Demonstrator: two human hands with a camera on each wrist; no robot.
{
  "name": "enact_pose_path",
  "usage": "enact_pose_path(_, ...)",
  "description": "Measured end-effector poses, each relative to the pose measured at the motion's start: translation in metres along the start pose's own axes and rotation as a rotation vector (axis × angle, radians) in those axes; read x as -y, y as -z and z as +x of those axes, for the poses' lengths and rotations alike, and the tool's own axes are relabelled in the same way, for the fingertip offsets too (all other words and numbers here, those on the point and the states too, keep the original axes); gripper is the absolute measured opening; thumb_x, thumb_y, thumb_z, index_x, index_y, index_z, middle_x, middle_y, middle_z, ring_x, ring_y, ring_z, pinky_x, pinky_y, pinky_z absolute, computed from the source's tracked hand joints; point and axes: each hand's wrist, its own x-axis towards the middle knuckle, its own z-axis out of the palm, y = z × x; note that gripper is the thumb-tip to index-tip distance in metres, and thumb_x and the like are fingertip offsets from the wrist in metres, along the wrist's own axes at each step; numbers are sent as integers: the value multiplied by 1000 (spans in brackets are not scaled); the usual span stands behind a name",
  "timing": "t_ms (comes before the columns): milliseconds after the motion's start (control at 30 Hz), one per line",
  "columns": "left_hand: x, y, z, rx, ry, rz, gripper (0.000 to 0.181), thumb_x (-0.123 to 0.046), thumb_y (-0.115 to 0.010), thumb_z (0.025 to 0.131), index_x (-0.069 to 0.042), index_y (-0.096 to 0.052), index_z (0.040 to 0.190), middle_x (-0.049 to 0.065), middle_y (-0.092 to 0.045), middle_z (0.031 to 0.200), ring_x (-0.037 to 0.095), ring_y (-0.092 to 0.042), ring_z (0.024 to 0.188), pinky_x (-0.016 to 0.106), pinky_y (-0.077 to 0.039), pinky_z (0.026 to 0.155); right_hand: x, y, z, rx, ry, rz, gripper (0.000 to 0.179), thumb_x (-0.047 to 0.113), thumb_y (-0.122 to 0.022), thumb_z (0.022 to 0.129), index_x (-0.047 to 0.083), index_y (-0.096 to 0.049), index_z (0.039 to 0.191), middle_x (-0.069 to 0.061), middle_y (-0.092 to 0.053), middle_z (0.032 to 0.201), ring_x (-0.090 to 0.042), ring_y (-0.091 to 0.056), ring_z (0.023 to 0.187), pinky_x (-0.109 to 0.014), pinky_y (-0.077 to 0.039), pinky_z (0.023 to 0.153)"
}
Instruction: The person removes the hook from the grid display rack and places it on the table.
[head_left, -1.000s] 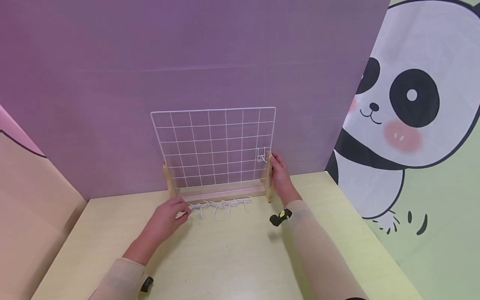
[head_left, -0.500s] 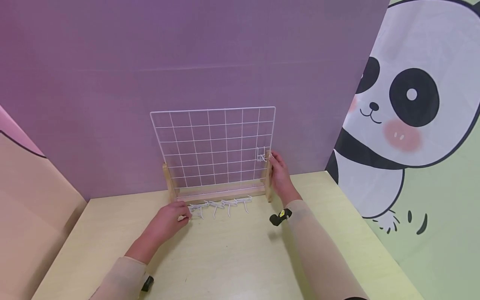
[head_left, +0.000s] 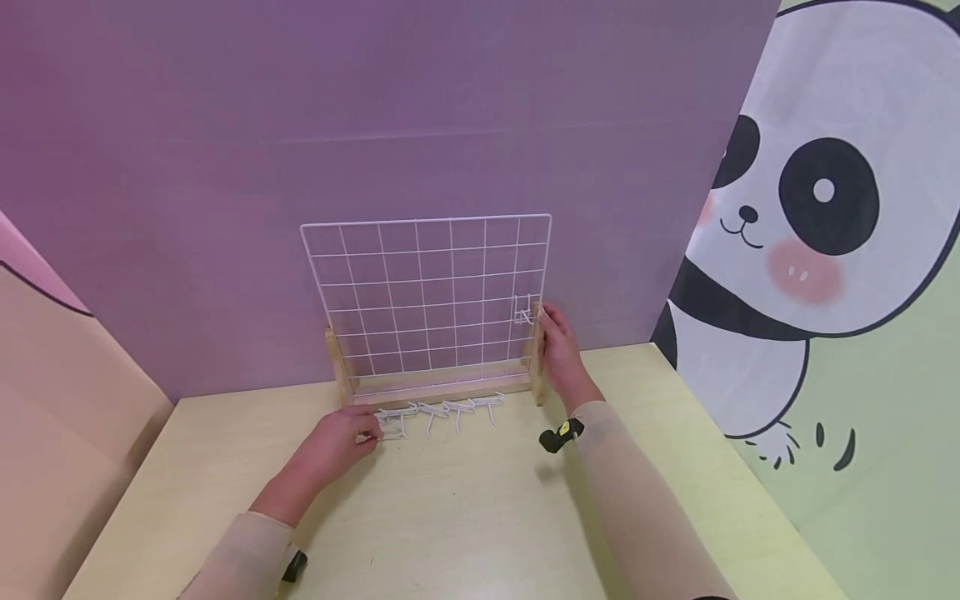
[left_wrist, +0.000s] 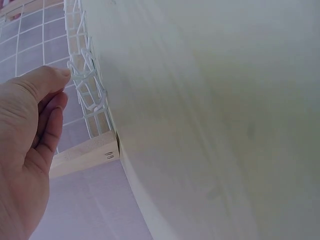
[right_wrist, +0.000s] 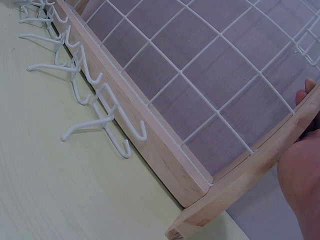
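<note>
A white wire grid panel stands upright in a wooden stand on the table. At the left end of a row of white wire hooks, my left hand pinches a wire hook between thumb and fingertips. The other hooks lie along the stand's front bar, their prongs pointing toward me. My right hand grips the stand's right upright, its fingers partly hidden behind the wood. Close beside that hand, one hook hangs on the grid.
The pale wooden table ends at a purple wall just behind the stand. A panda picture covers the surface at the right. The stand's left upright rises just beyond my left hand.
My left hand has shifted slightly toward me, and the hook at its fingertips has turned and now shows lower, in front of the row. The right hand and the stand have stayed put.
</note>
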Motion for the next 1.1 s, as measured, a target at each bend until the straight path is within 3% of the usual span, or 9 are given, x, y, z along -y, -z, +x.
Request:
enact_pose_path(367,1,-1,1,86,110,-102,19,6,-87,90,-12,-79,92,-7,-67,95,13,-66,89,42,-63,84,0,0,-1,-5,-6,6,19,17,-52,116,24,-67,124,6,-68,114,-28,-57,122,-43,-46,108)
enact_pose_path(733,6,-4,0,113,73,-134,14,2,-88,90,-8,-82,98,-7,-66,94,13,-66,88,38,-63,84,-1,0,0,-14,-9,8,19,16,-53,116,26,-69,121,6,-67,115,-34,-51,129,-42,-45,110)
enact_pose_path(1100,6,-6,0,134,83,-146,16,2,-88,91,-11,-81,96,-8,-67,93,11,-67,87,37,-63,82,-1,1,0,-6,-7,17,17,17,-53,116,22,-67,125,5,-68,116,-32,-54,128,-43,-44,112)
